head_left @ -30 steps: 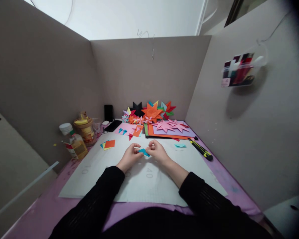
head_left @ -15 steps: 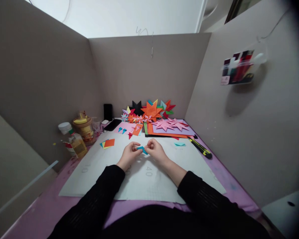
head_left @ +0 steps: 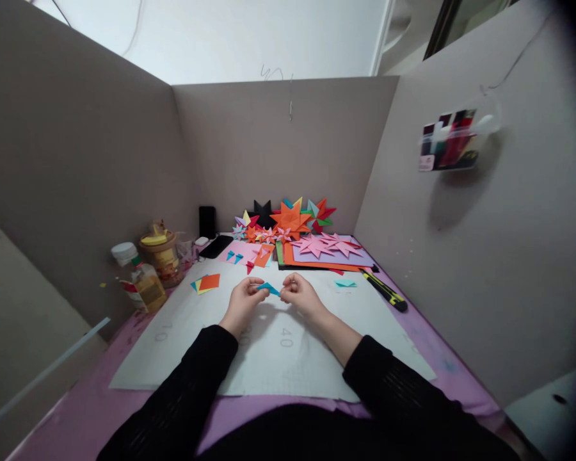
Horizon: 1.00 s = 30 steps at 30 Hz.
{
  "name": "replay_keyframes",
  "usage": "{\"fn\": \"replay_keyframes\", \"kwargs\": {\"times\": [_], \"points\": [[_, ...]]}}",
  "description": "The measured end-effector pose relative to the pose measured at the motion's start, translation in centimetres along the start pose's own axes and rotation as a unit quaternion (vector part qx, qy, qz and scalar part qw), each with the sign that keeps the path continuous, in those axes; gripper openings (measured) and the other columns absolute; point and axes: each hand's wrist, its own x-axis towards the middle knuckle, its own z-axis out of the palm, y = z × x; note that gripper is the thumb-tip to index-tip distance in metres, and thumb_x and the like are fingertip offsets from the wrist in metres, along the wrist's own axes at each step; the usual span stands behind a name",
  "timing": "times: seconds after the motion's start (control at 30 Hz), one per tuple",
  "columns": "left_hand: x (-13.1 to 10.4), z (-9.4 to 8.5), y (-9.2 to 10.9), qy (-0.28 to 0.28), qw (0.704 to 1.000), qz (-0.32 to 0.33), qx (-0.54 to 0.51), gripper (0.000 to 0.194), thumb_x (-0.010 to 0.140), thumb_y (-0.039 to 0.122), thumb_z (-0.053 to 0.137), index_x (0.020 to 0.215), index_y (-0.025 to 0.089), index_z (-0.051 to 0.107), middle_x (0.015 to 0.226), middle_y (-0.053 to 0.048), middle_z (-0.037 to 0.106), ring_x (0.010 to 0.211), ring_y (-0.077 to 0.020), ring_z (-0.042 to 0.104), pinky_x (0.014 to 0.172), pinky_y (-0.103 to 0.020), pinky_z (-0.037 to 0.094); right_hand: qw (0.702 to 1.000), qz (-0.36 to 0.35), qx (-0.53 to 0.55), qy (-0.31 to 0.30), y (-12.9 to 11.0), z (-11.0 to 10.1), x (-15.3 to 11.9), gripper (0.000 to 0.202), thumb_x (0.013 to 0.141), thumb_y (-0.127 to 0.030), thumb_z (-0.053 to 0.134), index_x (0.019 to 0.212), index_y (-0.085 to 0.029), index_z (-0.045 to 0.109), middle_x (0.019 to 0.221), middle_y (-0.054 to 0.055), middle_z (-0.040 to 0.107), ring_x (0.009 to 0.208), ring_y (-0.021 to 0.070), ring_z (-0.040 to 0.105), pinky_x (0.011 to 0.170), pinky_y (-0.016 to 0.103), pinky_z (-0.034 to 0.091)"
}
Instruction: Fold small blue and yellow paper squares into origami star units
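A small blue folded paper (head_left: 269,288) is held up just above the white sheet (head_left: 264,371). My left hand (head_left: 242,301) pinches its left end between thumb and fingers. At its right corner are the closed fingertips of my right hand (head_left: 301,295). Orange, yellow and blue paper squares (head_left: 208,282) lie to the left of my hands. To the right rests a teal folded paper (head_left: 345,283). Beyond my hands are small blue folded pieces (head_left: 235,257) and a red folded piece (head_left: 250,267).
Several paper stars (head_left: 290,219) stand against the back panel. Pink paper stars (head_left: 314,246) lie on stacked coloured paper. A box cutter (head_left: 384,291) sits at the right. At the left are a glue bottle (head_left: 146,288), a tub (head_left: 163,256) and a black phone (head_left: 217,246).
My hands have moved slightly apart, and the blue paper now shows as a wider, flatter triangle between them. The whole view has shifted a little.
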Motion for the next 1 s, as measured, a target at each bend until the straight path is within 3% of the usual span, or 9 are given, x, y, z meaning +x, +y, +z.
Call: {"fn": "replay_keyframes", "kwargs": {"times": [0.2, 0.33, 0.47, 0.63, 0.83, 1.0], "points": [[-0.3, 0.6, -0.6, -0.044, 0.990, 0.065, 0.117, 0.031, 0.068, 0.025, 0.062, 0.097, 0.015, 0.055, 0.063, 0.001, 0.060, 0.057, -0.0111, 0.055, 0.056, -0.021, 0.041, 0.988, -0.076, -0.135, 0.023, -1.4, 0.4, -0.4, 0.015, 0.068, -0.027, 0.057, 0.078, -0.017, 0.059, 0.074, 0.002, 0.059, 0.067, 0.0134, 0.053, 0.061, 0.025, 0.041], [-0.4, 0.8, -0.6, -0.055, 0.989, 0.083, 0.113, 0.029, 0.069, 0.026, 0.060, 0.096, 0.015, 0.056, 0.067, 0.000, 0.060, 0.063, -0.0118, 0.057, 0.061, -0.022, 0.043, 0.979, -0.047, -0.196, 0.010, -1.0, 0.4, -0.4, 0.015, 0.068, -0.027, 0.056, 0.058, -0.016, 0.053, 0.056, -0.002, 0.051, 0.056, 0.0110, 0.046, 0.054, 0.023, 0.035], [-0.1, 0.5, -0.3, -0.047, 0.997, 0.045, 0.047, 0.032, 0.069, 0.027, 0.060, 0.097, 0.014, 0.052, 0.068, 0.000, 0.061, 0.061, -0.0112, 0.057, 0.060, -0.023, 0.043, 0.986, -0.018, -0.166, -0.026, -0.3, 0.1, -0.1, 0.019, 0.068, -0.028, 0.055, 0.055, -0.016, 0.048, 0.052, -0.004, 0.044, 0.051, 0.0089, 0.040, 0.050, 0.021, 0.031], [-0.1, 0.4, 0.1, 0.007, 0.999, 0.029, -0.013, 0.038, 0.066, 0.029, 0.064, 0.098, 0.013, 0.051, 0.074, -0.003, 0.062, 0.068, -0.0125, 0.059, 0.066, -0.025, 0.045, 0.991, -0.011, -0.126, -0.032, -0.1, 0.0, -0.1, 0.018, 0.068, -0.028, 0.054, 0.056, -0.016, 0.049, 0.052, -0.005, 0.043, 0.049, 0.0083, 0.038, 0.048, 0.020, 0.030], [-0.6, 0.9, 0.2, -0.039, 0.999, 0.021, -0.004, 0.032, 0.065, 0.027, 0.064, 0.093, 0.014, 0.053, 0.062, 0.002, 0.058, 0.054, -0.0099, 0.055, 0.052, -0.020, 0.040, 0.985, -0.006, -0.146, -0.086, -0.5, 0.9, -1.0, 0.014, 0.070, -0.025, 0.053, 0.059, -0.017, 0.050, 0.051, -0.005, 0.042, 0.047, 0.0083, 0.037, 0.045, 0.019, 0.029], [-0.9, 0.7, 0.2, -0.055, 0.997, 0.045, 0.026, 0.028, 0.067, 0.021, 0.059, 0.094, 0.014, 0.057, 0.065, 0.001, 0.059, 0.059, -0.0106, 0.056, 0.056, -0.020, 0.043, 0.987, -0.008, -0.128, -0.099, -0.2, 1.4, -1.1, 0.017, 0.071, -0.028, 0.053, 0.059, -0.017, 0.047, 0.053, -0.005, 0.042, 0.049, 0.0081, 0.036, 0.046, 0.019, 0.028]]}}
